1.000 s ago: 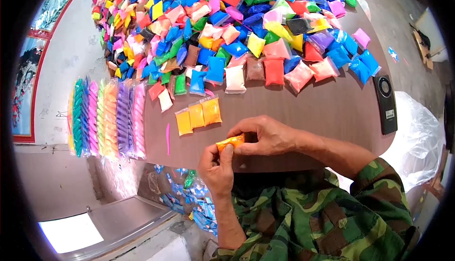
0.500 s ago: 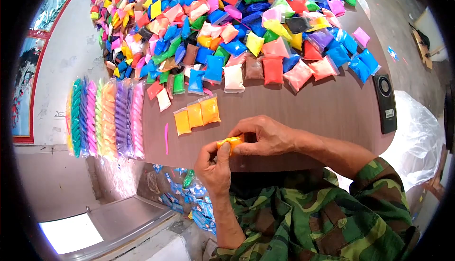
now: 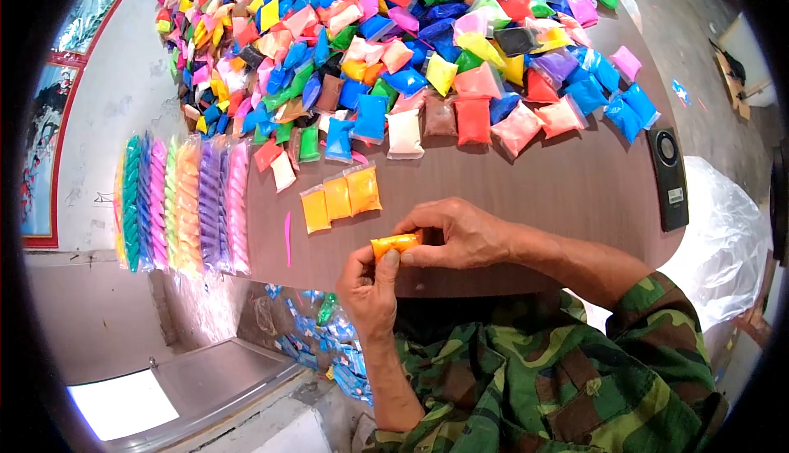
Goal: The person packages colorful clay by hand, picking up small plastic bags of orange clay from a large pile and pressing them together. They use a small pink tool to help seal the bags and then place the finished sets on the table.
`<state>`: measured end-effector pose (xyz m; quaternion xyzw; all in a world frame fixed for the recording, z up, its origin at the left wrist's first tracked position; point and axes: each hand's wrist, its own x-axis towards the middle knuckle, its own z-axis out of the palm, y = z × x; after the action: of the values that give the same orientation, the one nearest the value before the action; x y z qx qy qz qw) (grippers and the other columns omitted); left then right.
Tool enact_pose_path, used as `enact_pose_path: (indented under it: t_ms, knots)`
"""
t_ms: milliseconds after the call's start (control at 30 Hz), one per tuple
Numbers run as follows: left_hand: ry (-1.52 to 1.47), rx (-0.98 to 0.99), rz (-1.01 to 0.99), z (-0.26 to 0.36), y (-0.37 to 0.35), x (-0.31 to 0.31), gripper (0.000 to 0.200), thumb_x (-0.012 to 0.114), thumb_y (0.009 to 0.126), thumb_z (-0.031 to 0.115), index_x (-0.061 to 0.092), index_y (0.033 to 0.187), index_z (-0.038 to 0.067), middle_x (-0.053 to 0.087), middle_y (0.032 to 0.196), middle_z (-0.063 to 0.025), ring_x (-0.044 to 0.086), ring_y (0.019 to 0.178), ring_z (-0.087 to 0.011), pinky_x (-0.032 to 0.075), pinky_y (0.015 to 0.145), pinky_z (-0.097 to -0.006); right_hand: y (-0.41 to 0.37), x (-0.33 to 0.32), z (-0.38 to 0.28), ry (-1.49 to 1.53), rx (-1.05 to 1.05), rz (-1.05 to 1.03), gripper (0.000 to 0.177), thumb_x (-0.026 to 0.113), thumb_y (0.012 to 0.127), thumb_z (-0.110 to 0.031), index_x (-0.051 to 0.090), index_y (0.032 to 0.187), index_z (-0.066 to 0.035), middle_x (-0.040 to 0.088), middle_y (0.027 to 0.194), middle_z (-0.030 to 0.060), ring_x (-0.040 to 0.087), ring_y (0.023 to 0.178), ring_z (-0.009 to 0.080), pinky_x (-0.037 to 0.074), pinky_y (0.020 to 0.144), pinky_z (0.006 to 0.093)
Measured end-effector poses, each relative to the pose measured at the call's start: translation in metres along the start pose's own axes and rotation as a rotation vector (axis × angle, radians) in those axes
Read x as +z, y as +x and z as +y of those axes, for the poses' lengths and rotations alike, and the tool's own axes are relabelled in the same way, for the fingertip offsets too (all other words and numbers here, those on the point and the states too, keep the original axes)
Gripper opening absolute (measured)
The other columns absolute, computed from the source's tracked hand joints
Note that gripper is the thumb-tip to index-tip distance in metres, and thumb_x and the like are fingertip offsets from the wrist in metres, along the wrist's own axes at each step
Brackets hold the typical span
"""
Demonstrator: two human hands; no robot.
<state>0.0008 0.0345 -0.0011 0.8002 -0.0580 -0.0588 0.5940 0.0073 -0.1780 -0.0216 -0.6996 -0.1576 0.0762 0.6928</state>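
An orange packet (image 3: 396, 244) is pinched between both hands near the table's front edge. My left hand (image 3: 370, 284) holds its left end, thumb on top. My right hand (image 3: 456, 235) grips the right end with thumb and fingers, which partly hide it. Just beyond, three orange-yellow packets (image 3: 338, 198) lie side by side, slightly overlapping. A thin pink stick (image 3: 288, 239) rests on the table to their left.
Many coloured packets (image 3: 472, 120) are heaped across the back of the table (image 3: 493, 182). Twisted coloured strips in clear bags (image 3: 189, 206) line the left side. A black device (image 3: 667, 180) lies at the right edge, beside clear plastic sheeting (image 3: 711, 231).
The orange packet has turned slightly and now shows more of its length between my fingers. Both hands have shifted very little.
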Motion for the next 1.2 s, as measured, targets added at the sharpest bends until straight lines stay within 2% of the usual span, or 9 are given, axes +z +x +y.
enact_pose_path:
  t_ms: [233,300,433,500,600,800,900,1000,1200]
  knots:
    - [-0.121,-0.039,0.072,0.006,-0.001,0.011,0.030,0.077,0.096,0.019,0.068,0.113,-0.004,0.071,0.103,-0.0080,0.066,0.093,-0.0127,0.054,0.086,-0.0258,0.000,0.002,0.013,0.020,-0.067,0.023,0.033,0.075,0.094,-0.023,0.070,0.114,0.002,0.070,0.099,0.0117,0.066,0.085,0.0179,0.054,0.074,0.0319]
    - [-0.091,-0.029,0.052,0.002,0.000,0.007,0.030,0.077,0.096,0.018,0.068,0.114,-0.004,0.071,0.103,-0.0079,0.066,0.093,-0.0128,0.054,0.086,-0.0258,0.001,0.002,0.012,-0.005,-0.083,0.037,0.033,0.075,0.093,-0.022,0.070,0.112,0.003,0.071,0.097,0.0140,0.067,0.082,0.0204,0.054,0.073,0.0351]
    - [0.043,-0.028,0.034,0.004,-0.001,-0.001,0.031,0.077,0.096,0.019,0.068,0.115,-0.005,0.071,0.104,-0.0083,0.067,0.094,-0.0136,0.054,0.087,-0.0262,0.000,0.002,0.002,0.002,-0.054,0.003,0.031,0.075,0.095,-0.022,0.070,0.114,0.002,0.070,0.099,0.0102,0.065,0.085,0.0166,0.053,0.074,0.0302]
    - [0.026,-0.003,0.025,0.002,-0.001,-0.001,0.031,0.077,0.096,0.019,0.068,0.115,-0.004,0.071,0.104,-0.0081,0.066,0.094,-0.0134,0.054,0.086,-0.0259,0.000,0.000,0.000,-0.001,-0.012,-0.022,0.030,0.075,0.095,-0.021,0.070,0.114,0.002,0.070,0.099,0.0099,0.065,0.086,0.0161,0.053,0.074,0.0302]
    - [-0.044,0.005,0.044,0.003,-0.001,0.007,0.030,0.077,0.096,0.019,0.069,0.114,-0.003,0.071,0.104,-0.0072,0.065,0.094,-0.0127,0.053,0.085,-0.0251,-0.002,0.003,0.007,0.111,-0.030,0.047,0.030,0.075,0.092,-0.021,0.071,0.109,0.004,0.071,0.090,0.0128,0.067,0.081,0.0190,0.054,0.072,0.0348]
    - [-0.053,-0.025,0.055,0.006,0.001,0.007,0.029,0.076,0.096,0.019,0.069,0.113,-0.003,0.070,0.106,-0.0082,0.065,0.096,-0.0144,0.052,0.089,-0.0275,0.001,0.007,0.013,0.061,-0.084,0.045,0.029,0.075,0.092,-0.019,0.071,0.108,0.005,0.073,0.092,0.0152,0.068,0.081,0.0198,0.055,0.073,0.0346]
    - [0.037,0.000,0.056,0.006,0.002,0.004,0.027,0.076,0.096,0.018,0.070,0.112,-0.003,0.071,0.102,-0.0069,0.065,0.092,-0.0126,0.053,0.083,-0.0258,-0.001,0.001,0.001,-0.011,-0.046,0.006,0.027,0.074,0.095,-0.018,0.070,0.111,0.003,0.071,0.098,0.0102,0.067,0.085,0.0154,0.055,0.074,0.0307]
    - [0.109,0.071,0.065,0.007,0.001,0.005,0.026,0.076,0.097,0.018,0.070,0.110,-0.003,0.071,0.099,-0.0061,0.064,0.088,-0.0113,0.053,0.080,-0.0250,0.000,0.004,0.003,0.013,-0.051,0.059,0.029,0.074,0.092,-0.020,0.071,0.106,0.005,0.073,0.093,0.0170,0.070,0.082,0.0224,0.056,0.072,0.0364]
    - [0.026,0.070,0.086,0.009,0.000,0.010,0.025,0.076,0.097,0.015,0.069,0.110,-0.004,0.071,0.099,-0.0066,0.065,0.089,-0.0113,0.054,0.081,-0.0254,0.000,0.005,0.011,0.047,-0.073,0.065,0.029,0.073,0.092,-0.020,0.071,0.105,0.005,0.073,0.093,0.0166,0.070,0.082,0.0235,0.055,0.072,0.0368]
